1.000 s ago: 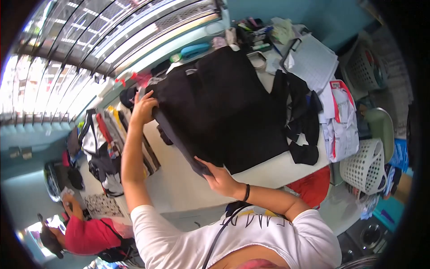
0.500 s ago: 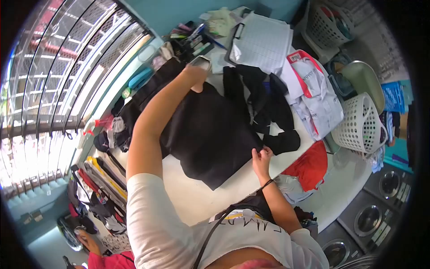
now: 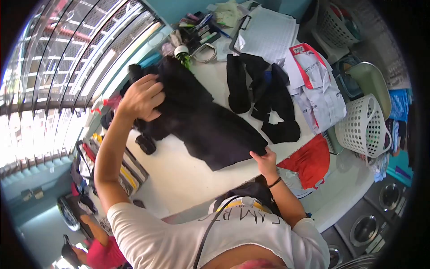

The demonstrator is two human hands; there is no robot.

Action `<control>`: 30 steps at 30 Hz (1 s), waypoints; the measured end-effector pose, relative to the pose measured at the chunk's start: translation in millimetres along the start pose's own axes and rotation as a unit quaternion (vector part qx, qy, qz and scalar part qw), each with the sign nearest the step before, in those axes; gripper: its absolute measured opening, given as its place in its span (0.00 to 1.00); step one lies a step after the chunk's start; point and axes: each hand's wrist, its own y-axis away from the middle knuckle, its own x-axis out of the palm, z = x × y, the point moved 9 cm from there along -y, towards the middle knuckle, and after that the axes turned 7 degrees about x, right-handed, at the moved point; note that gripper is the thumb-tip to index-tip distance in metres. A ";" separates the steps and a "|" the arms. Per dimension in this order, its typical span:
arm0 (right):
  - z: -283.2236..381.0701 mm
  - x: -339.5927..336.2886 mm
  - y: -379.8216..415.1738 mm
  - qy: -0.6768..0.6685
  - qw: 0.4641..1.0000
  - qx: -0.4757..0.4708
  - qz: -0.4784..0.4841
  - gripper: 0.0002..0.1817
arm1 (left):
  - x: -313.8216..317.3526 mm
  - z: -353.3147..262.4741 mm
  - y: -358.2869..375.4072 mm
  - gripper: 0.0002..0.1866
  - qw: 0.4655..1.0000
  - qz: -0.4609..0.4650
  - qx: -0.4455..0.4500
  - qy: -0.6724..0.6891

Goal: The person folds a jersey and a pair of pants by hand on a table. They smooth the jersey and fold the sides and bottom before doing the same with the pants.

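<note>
A black garment [image 3: 210,130] stretches over the white table [image 3: 174,179] between my two hands. My left hand [image 3: 143,98] has its fingers curled on the garment's bunched end, near the window side. At the opposite end, my right hand [image 3: 265,161] pinches a corner of the fabric between thumb and fingers, close to the table's near edge. Several black socks [image 3: 239,85] lie just beyond the cloth. Past them rests a folded white shirt [image 3: 318,89] with red trim.
Clipboards with paper [image 3: 268,33] and a pile of pens [image 3: 206,31] sit at the back. White laundry baskets [image 3: 360,130] stand right, above front-loading machines [image 3: 363,229]. A red cloth [image 3: 311,161] lies by the table edge. Another person [image 3: 105,251] is at lower left.
My left hand has moved left from the table's back, carrying that end of the black garment and uncovering a watch-like band and a green plant. My right hand still pinches its corner.
</note>
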 end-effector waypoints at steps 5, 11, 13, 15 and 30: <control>70.8 -4.9 63.4 0.127 0.955 -0.216 0.157 0.16 | -87.6 -118.4 41.3 0.12 0.987 0.005 -0.102 -0.123; 171.0 11.6 82.3 0.240 0.905 -0.207 0.284 0.16 | -116.5 -210.6 77.9 0.20 0.935 -0.039 -0.328 -0.129; 169.1 25.6 61.9 0.162 0.942 -0.127 0.266 0.16 | -94.6 -218.5 95.7 0.18 0.912 0.001 -0.403 -0.071; 145.7 48.6 20.9 0.225 0.929 -0.094 0.280 0.11 | -56.0 -215.9 120.1 0.16 0.889 0.016 -0.458 -0.018; -18.0 -1.4 -34.1 0.545 0.822 -0.158 0.047 0.28 | 220.7 -296.0 251.6 0.29 0.552 -0.014 -0.834 0.000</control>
